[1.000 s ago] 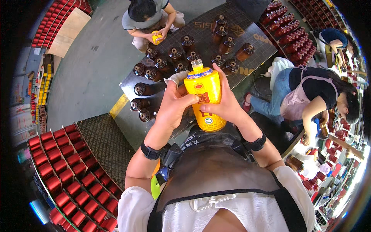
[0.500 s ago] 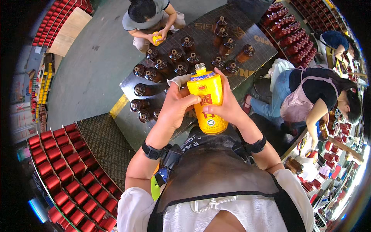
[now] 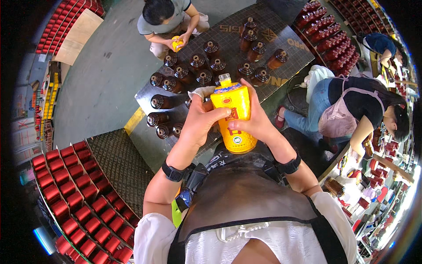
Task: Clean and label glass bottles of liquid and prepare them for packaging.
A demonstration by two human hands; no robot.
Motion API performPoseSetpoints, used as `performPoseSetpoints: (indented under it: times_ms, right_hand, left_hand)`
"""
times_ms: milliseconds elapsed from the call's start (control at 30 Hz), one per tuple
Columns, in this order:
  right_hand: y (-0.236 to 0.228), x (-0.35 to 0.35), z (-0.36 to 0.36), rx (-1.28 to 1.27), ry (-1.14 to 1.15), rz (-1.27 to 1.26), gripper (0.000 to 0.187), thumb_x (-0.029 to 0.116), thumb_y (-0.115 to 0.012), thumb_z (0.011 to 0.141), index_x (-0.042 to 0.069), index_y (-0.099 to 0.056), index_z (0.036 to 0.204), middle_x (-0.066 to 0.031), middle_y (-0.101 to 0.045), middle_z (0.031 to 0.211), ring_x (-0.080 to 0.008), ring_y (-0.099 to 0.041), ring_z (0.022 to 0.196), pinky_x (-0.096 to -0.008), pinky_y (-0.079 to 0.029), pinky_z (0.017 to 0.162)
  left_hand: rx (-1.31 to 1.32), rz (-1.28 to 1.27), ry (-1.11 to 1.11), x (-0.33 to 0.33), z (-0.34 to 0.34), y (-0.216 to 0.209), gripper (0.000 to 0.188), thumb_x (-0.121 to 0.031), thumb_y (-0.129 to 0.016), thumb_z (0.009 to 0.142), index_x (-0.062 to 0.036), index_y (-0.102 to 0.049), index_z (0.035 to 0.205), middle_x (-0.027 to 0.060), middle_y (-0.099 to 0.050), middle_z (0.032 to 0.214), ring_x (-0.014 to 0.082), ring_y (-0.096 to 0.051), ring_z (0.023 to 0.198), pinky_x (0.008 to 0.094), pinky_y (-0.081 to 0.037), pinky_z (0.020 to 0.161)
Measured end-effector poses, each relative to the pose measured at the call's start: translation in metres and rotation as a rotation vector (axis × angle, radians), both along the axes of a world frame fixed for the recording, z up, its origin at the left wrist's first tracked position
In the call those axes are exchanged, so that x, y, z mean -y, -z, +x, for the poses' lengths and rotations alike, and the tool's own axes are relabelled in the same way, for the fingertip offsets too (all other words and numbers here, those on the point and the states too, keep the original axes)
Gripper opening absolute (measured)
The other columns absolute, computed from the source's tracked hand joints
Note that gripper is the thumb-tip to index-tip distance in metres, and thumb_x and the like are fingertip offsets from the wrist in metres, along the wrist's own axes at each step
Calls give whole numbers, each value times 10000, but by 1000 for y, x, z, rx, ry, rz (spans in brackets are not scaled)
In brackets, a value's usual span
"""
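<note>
A yellow bottle point(image 3: 237, 135) with red lettering, a blue-patterned shoulder and a clear uncapped neck stands upright between my hands, in front of my apron. My left hand point(image 3: 198, 121) grips its left side, thumb pressed on the front; some whitish covering shows on the fingers. My right hand point(image 3: 257, 115) wraps the right side, its thumb also on the front lettering. The fingers behind the bottle are hidden. Just beyond my hands, several brown glass bottles point(image 3: 212, 49) stand on a dark board table point(image 3: 288, 70).
Across the table a crouching person point(image 3: 169, 22) holds a yellow object. Red cylindrical items point(image 3: 83, 180) fill a rack at my left. To the right, a person in a pink apron point(image 3: 340, 110) leans over a cluttered bench point(image 3: 347, 165). Dark red bottles point(image 3: 327, 39) stand in rows at far right.
The bottle and both hands have shifted slightly left in view, with the grip much the same. The person in the pink apron has moved an arm a little.
</note>
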State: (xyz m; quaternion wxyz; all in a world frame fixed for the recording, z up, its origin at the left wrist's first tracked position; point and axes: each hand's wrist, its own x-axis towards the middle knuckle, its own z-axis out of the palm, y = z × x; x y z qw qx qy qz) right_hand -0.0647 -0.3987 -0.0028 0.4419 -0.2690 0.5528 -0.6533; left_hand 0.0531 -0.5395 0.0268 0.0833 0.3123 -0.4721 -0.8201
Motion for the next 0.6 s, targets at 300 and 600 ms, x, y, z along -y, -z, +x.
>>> performPoseSetpoints:
  times_ms: [300, 600]
  right_hand:
    - [-7, -4, 4, -148, 4, 93, 1125, 77, -807, 661, 47, -90, 1527, -147, -487, 1334, -243, -503, 1229, -381, -391, 1073]
    - [9, -10, 1, -129, -1, 105, 1128, 93, -823, 652, 49, -105, 1521, -147, -502, 1322, -258, -525, 1216, -382, -412, 1057]
  left_hand:
    - [-2, -49, -55, -14, -1, 9, 650, -23, -750, 764, -53, -384, 1301, 117, -583, 1174, 216, -616, 1062, 371, -545, 868]
    - [26, 23, -46, -13, 2, 3, 654, 42, -674, 743, -13, -368, 1318, 149, -578, 1169, 209, -602, 1060, 340, -517, 881]
